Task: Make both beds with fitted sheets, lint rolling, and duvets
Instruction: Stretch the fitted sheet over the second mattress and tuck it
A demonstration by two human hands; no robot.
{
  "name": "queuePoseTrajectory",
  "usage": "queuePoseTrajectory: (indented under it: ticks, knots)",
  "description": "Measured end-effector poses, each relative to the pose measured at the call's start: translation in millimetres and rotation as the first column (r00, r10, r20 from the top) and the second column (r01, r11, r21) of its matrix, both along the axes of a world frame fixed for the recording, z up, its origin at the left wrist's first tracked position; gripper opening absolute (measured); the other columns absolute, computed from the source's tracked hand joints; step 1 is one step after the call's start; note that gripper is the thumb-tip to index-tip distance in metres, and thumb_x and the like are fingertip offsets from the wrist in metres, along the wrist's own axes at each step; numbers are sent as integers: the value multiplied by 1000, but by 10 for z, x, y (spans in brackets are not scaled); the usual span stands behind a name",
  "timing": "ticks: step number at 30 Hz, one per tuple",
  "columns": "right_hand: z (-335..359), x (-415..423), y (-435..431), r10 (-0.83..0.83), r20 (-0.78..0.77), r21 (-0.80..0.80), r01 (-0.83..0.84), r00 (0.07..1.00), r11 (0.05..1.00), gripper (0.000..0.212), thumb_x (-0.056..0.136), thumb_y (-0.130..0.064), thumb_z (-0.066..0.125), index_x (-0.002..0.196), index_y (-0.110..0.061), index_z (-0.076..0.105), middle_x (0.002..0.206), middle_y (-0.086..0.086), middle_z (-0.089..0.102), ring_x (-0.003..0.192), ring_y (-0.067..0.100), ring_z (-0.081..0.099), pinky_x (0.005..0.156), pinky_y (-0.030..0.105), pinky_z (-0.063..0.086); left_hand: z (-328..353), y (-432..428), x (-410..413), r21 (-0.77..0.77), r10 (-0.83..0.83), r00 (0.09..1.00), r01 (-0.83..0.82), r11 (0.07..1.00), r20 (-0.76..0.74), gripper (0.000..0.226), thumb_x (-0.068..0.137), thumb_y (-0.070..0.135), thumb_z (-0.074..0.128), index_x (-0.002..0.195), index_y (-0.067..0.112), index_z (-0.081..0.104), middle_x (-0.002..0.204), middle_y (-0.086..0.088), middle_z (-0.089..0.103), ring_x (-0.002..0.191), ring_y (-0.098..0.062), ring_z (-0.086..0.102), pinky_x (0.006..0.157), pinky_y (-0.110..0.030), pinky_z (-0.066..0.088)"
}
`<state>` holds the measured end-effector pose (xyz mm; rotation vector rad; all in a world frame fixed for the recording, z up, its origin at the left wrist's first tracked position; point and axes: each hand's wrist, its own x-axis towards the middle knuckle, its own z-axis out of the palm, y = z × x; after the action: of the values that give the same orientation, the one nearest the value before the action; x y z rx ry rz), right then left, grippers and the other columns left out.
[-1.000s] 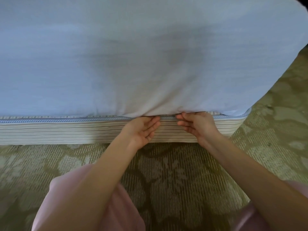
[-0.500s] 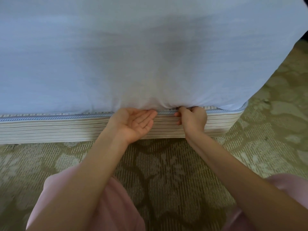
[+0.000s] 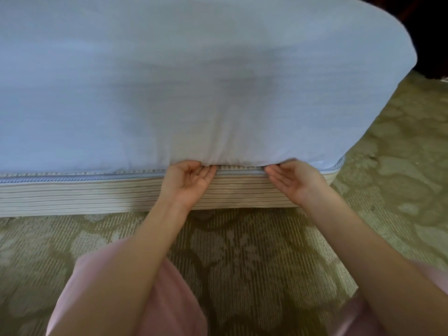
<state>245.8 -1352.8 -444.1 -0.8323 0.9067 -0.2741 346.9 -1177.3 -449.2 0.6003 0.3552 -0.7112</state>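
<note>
Left hand (image 3: 191, 184), right hand (image 3: 294, 183) palm-up, fingers relaxed — tips at fitted sheet (image 3: 194, 81) hem; striped base (image 3: 72, 196) below

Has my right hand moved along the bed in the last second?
Yes: the right hand slid rightward along the striped base, nearer its right corner.

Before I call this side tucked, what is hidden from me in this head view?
Head view only:
- Left hand and right hand: grip unclear, the tips sit in shadow at the sheet hem.
- How far the sheet goes under: hidden by the sheet itself.
- Bed: left end and far side cut off by frame edges.
- Room, upper right: too dark.
</note>
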Motion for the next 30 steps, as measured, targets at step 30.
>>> queuePoseTrajectory:
  ticks: [30]
  knots:
    - [-253, -367, -656, -136, -210, -627, -27, 968, 778, 16, 86, -13, 67, 71, -15, 62, 62, -4, 62, 37, 5, 40, 42, 18, 34, -7, -95, 7, 86, 38, 999, -41, 995, 37, 25, 89, -9, 32, 80, 2, 53, 90, -12, 60, 91, -25, 59, 99, -39, 42]
